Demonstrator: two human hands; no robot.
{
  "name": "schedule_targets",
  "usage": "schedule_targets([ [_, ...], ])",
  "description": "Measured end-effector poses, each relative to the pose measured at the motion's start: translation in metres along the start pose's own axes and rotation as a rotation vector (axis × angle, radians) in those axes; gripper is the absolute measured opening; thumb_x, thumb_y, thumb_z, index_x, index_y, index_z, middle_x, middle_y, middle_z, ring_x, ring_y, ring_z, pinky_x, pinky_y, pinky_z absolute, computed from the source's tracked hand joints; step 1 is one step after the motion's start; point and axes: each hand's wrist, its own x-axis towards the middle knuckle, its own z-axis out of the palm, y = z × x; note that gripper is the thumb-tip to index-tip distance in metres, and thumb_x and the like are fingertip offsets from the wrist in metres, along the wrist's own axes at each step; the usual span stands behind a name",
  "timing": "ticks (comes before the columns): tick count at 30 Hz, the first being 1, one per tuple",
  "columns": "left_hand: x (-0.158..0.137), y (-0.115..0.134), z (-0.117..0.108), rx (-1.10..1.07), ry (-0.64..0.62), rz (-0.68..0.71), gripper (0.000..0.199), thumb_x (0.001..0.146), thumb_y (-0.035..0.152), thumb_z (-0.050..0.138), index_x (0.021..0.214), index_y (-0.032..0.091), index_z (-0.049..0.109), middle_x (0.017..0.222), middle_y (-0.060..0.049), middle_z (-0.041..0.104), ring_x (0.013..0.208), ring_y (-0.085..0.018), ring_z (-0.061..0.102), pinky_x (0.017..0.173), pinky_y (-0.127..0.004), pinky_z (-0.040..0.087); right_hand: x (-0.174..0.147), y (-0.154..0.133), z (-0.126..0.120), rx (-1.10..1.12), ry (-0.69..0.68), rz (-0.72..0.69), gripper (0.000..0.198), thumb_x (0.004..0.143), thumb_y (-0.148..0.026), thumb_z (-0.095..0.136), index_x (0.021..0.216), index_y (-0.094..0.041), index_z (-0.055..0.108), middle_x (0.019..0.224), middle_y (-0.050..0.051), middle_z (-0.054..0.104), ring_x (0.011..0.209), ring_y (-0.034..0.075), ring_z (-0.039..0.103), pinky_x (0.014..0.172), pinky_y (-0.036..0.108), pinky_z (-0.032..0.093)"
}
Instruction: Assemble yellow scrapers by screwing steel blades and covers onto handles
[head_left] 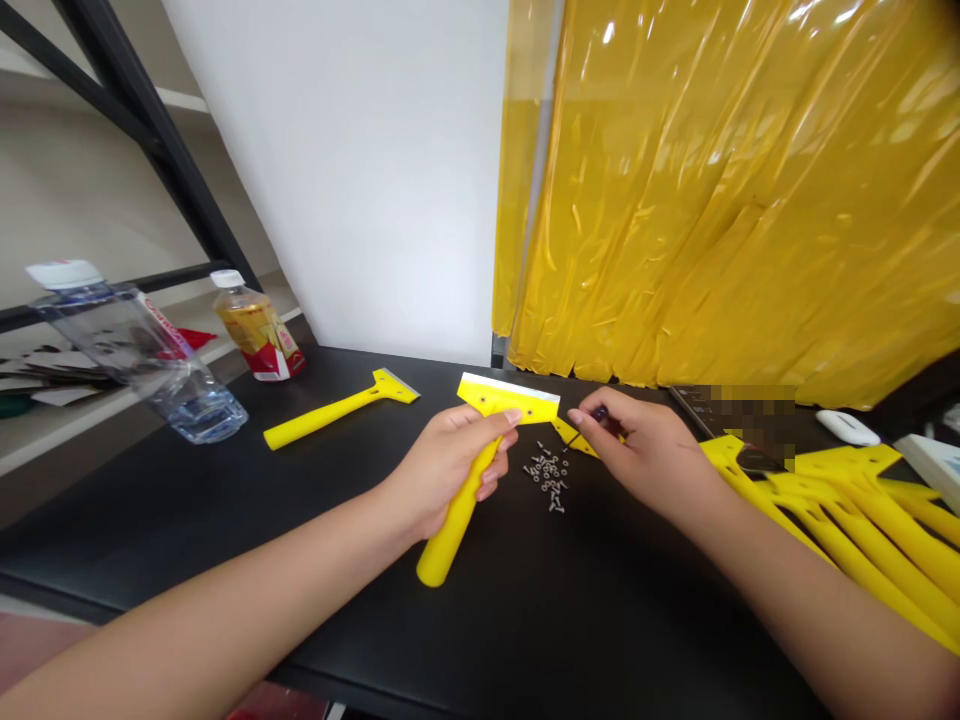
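Note:
My left hand (pixel 465 455) is closed round the neck of a yellow scraper (pixel 454 530), its head with a pale blade edge pointing away from me and its handle slanting down toward me. Two small holes show in that head. To the right, my right hand (pixel 637 435) pinches a small screwdriver (pixel 598 414) with a dark handle and a thin shaft pointing down to the left. Below the shaft lies a loose pile of small screws and nuts (pixel 550 475) on the black table (pixel 360 600). A yellow scraper part (pixel 577 440) lies partly hidden behind my right hand.
Another yellow scraper (pixel 337 412) lies at the left. Behind it stand a clear water bottle (pixel 150 350), tilted in view, and a drink bottle (pixel 259 325). Several yellow scraper handles (pixel 862 510) are heaped at the right, near a white earbud case (pixel 847 428). Yellow plastic sheeting (pixel 735 200) hangs behind.

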Motion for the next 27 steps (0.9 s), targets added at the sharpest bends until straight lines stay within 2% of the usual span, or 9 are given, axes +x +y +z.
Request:
schedule_targets([
  [27, 0.0014, -0.0006, -0.0011, -0.001, 0.003, -0.007, 0.035, 0.087, 0.042, 0.078, 0.071, 0.019, 0.057, 0.058, 0.004, 0.051, 0.046, -0.007, 0.042, 0.041, -0.020, 0.032, 0.0016, 0.0022, -0.0029, -0.089, -0.003, -0.059, 0.025, 0.103, -0.046, 0.055, 0.094, -0.026, 0.066, 0.073, -0.001, 0.066, 0.063, 0.016, 0.057, 0.059, 0.029, 0.040],
])
